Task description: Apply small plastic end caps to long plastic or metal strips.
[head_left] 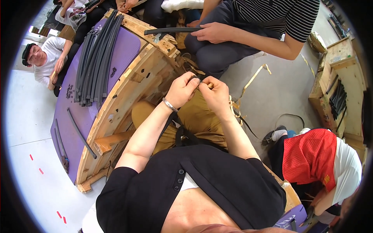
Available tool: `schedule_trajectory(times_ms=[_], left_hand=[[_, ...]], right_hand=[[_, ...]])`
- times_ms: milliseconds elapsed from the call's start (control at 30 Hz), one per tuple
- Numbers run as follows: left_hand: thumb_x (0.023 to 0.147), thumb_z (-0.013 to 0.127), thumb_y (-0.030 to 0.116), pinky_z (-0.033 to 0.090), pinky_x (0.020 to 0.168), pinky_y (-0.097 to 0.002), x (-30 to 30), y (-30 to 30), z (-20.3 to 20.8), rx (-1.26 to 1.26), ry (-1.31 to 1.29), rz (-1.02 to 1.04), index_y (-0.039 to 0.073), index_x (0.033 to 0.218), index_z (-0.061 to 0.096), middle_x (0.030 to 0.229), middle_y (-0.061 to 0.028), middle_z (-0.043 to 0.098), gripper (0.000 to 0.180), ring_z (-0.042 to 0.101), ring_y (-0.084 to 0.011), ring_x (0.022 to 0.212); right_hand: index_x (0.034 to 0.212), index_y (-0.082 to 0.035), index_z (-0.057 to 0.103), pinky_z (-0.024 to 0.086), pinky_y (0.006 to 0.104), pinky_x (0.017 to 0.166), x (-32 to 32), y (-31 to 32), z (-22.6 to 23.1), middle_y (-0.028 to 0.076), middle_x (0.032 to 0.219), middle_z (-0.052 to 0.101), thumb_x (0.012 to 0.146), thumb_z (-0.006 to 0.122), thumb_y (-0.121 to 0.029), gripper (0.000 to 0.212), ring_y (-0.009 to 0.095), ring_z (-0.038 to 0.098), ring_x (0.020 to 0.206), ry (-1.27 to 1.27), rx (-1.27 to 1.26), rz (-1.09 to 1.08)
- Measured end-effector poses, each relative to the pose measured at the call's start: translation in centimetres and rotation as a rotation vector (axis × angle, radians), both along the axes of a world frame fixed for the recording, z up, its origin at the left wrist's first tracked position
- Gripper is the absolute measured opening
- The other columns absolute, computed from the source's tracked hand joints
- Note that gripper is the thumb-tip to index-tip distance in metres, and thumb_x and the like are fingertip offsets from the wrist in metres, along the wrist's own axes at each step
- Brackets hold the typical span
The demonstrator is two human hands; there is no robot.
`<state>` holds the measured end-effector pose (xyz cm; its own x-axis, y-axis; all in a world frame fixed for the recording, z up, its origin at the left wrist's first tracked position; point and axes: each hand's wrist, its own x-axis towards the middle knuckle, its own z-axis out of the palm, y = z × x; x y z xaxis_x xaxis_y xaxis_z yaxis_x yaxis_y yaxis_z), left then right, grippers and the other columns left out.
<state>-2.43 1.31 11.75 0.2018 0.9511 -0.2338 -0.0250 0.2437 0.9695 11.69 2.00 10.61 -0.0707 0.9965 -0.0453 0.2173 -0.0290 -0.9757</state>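
Note:
Above my lap, my left hand (181, 91) and my right hand (216, 95) are brought close together, both closed with fingers pinched. Between the fingertips sits a small dark piece (196, 79), mostly covered, so its kind does not show. A small yellowish rounded thing (210, 85) pokes out by my right fingers; what it belongs to is hidden. To the left, a bundle of long black rubber-like strips (100, 58) lies on a purple mat (127, 43) over a wooden crate (116, 101). One single strip (81, 132) slants over the mat's near edge.
Across from me a person in a striped shirt (268, 23) holds a black strip (171, 30). Small black bits (70, 92) dot the mat. At right stand a box of black strips (338, 99) and a bending person in red and white (311, 157). Yellowish strapping (252, 79) trails across the floor.

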Motion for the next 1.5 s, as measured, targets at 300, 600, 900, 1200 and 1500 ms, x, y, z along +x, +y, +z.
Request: schedule_trajectory(times_ms=[300,600,900,1200,1500], left_hand=[[0.091,0.048,0.031,0.032,0.038,-0.0179,-1.1,-1.1,3.9,-0.043,-0.441,-0.195,0.002,0.103,0.047,0.06,-0.0037,0.051,0.031,0.042,-0.0062,0.042],[0.093,0.041,0.032,0.03,0.033,-0.0185,-1.3,0.1,2.7,-0.079,-0.613,-0.258,-0.002,0.127,0.032,0.064,-0.0066,0.052,0.049,0.04,-0.0083,0.037],[0.092,0.046,0.021,0.042,0.044,-0.0204,1.0,1.1,-1.9,0.034,-0.247,0.049,0.0,0.124,0.033,0.075,-0.0051,0.054,0.04,0.054,-0.0118,0.052],[0.086,0.043,0.009,0.043,0.04,-0.0254,3.5,-0.1,-10.8,-0.219,-0.113,0.072,-0.002,0.12,0.034,0.076,-0.0099,0.058,0.037,0.056,-0.0156,0.049],[0.084,0.046,0.015,0.043,0.035,-0.0268,4.6,0.8,-12.9,-0.355,0.065,0.131,0.001,0.109,0.043,0.065,-0.0101,0.057,0.028,0.055,-0.0164,0.042]], right_hand=[[0.074,-0.004,0.057,0.027,0.0201,0.045,2.8,-0.3,-3.2,-0.007,0.056,0.044,0.082,0.061,-0.019,0.018,0.002,0.035,0.05,0.252,-0.349,-0.149],[0.096,-0.003,0.052,0.039,0.016,0.063,2.0,-0.7,2.4,-0.003,0.078,0.055,0.085,0.057,-0.011,0.014,0.002,0.049,0.069,0.605,-0.179,0.045],[0.095,0.003,0.048,0.049,0.0255,0.049,0.2,0.2,1.1,0.006,0.072,0.057,0.079,0.063,-0.005,0.023,0.012,0.057,0.054,0.532,-0.154,-0.009],[0.093,0.001,0.049,0.046,0.0282,0.044,2.3,-0.6,-7.2,0.008,0.07,0.054,0.079,0.059,-0.001,0.017,0.016,0.052,0.05,0.655,-0.528,-0.113],[0.09,-0.001,0.053,0.043,0.0261,0.049,2.9,0.4,-12.8,0.006,0.07,0.055,0.083,0.057,-0.008,0.01,0.014,0.052,0.057,0.662,-0.599,0.026]])
